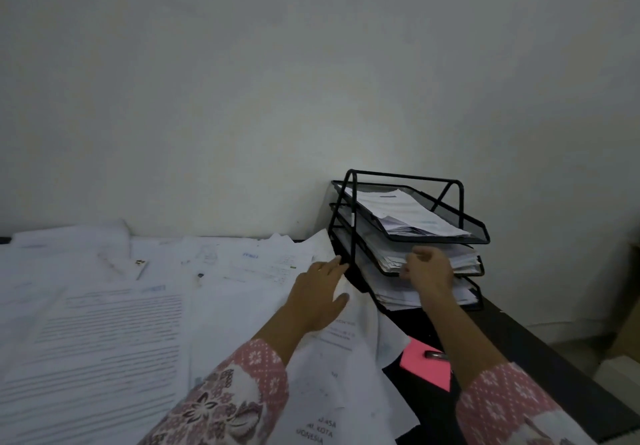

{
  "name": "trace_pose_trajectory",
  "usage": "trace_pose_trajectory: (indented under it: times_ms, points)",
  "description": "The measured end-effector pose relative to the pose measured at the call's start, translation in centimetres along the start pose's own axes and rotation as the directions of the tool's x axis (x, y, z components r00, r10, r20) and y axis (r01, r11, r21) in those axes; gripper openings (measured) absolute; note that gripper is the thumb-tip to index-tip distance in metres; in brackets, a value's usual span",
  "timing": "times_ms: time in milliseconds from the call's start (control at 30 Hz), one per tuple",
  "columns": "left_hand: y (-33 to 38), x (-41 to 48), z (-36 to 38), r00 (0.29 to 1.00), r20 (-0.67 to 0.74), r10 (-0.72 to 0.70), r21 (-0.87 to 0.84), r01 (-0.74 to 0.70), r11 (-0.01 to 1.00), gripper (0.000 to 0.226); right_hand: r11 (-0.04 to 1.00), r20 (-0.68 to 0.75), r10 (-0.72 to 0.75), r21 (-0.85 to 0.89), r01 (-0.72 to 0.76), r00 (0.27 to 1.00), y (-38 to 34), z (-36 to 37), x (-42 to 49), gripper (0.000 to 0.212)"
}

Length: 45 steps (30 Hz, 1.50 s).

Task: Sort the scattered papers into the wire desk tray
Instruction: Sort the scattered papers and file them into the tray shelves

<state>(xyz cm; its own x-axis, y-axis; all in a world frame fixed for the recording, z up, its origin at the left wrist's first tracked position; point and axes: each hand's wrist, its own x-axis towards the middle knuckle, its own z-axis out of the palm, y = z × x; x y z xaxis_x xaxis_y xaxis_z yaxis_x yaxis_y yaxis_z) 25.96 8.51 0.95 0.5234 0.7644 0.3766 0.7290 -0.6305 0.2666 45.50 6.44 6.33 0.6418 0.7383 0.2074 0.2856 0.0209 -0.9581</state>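
papers [104, 323] lie left of the tray [408, 233]; left hand [317, 297] rests flat on them, fingers straight, nearer; right hand [429, 266] curls at the middle tier's stack.

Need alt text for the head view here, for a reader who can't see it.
A person's right hand reaches into the middle tier of a black three-tier wire desk tray holding papers, while the left hand rests flat on loose papers covering the desk. A pink note lies near the right arm.
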Motion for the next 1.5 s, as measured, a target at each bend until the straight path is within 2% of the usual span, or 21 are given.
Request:
trace_pose_trajectory:
  times_ms: [67,167,300,400,467,567,667,733,833,933,1133,1267,1400,1500]
  points:
    - [-2.4,-2.1,-0.7,0.998,-0.029,-0.059,-0.004,0.059,0.998,0.056,0.998,0.080,-0.053,-0.018,0.055,0.995,-0.2,1.4,-2.3,0.014]
    - [-5.9,-5.5,-2.2,0.982,-0.066,-0.177,-0.019,0.177,0.984,0.055,0.997,0.285,-0.074,0.009,0.074,0.956,-0.4,3.6,-5.7,0.007]
    - [-10.4,-11.2,-5.2,0.936,-0.142,-0.323,-0.018,0.324,0.946,0.059,0.978,0.540,-0.062,-0.135,0.159,0.839,-0.2,7.4,-9.6,0.005]
    - [-13.8,-15.5,-7.1,0.890,-0.194,-0.413,0.003,0.421,0.907,0.044,0.944,0.661,-0.065,-0.203,0.261,0.748,-0.3,10.5,-12.8,0.008]
    - [-15.7,-17.9,-8.2,0.834,-0.253,-0.490,-0.006,0.505,0.863,0.030,0.923,0.719,-0.075,-0.213,0.322,0.691,-0.7,12.4,-15.0,0.010]
    - [-17.2,-20.6,-9.7,0.700,-0.337,-0.629,-0.008,0.666,0.746,0.031,0.893,0.776,-0.035,-0.258,0.369,0.629,-1.2,14.9,-18.0,0.020]
    - [-18.1,-22.8,-10.7,0.569,-0.301,-0.765,0.095,0.816,0.570,0.044,0.856,0.780,0.000,-0.324,0.403,0.626,-1.5,17.4,-21.0,0.049]
    - [-18.6,-23.5,-10.7,0.524,-0.268,-0.809,0.135,0.851,0.507,0.055,0.834,0.764,0.003,-0.358,0.419,0.646,-1.7,18.8,-22.5,0.053]
    - [-19.0,-23.8,-10.4,0.531,-0.286,-0.798,0.161,0.847,0.507,0.062,0.783,0.766,0.055,-0.431,0.449,0.640,-2.0,20.3,-24.3,0.046]
    - [-19.0,-23.6,-10.3,0.549,-0.295,-0.782,0.089,0.831,0.550,0.064,0.761,0.747,0.105,-0.485,0.431,0.656,-2.3,20.9,-24.9,0.074]
    - [-19.1,-23.9,-10.3,0.542,-0.333,-0.772,-0.161,0.773,0.613,0.060,0.813,0.712,0.119,-0.470,0.343,0.692,-2.7,19.5,-22.8,0.062]
    - [-19.4,-23.9,-9.7,0.610,-0.365,-0.704,-0.263,0.658,0.706,0.048,0.811,0.653,0.125,-0.500,0.302,0.747,-2.3,17.5,-20.1,0.063]
    - [-19.6,-24.0,-9.1,0.661,-0.370,-0.653,-0.083,0.676,0.732,0.041,0.753,0.584,0.168,-0.596,0.279,0.795,-1.5,15.2,-16.7,0.051]
    - [-19.6,-24.1,-8.9,0.670,-0.365,-0.646,-0.002,0.693,0.721,0.037,0.594,0.536,0.209,-0.734,0.329,0.818,-0.7,13.9,-15.2,0.039]
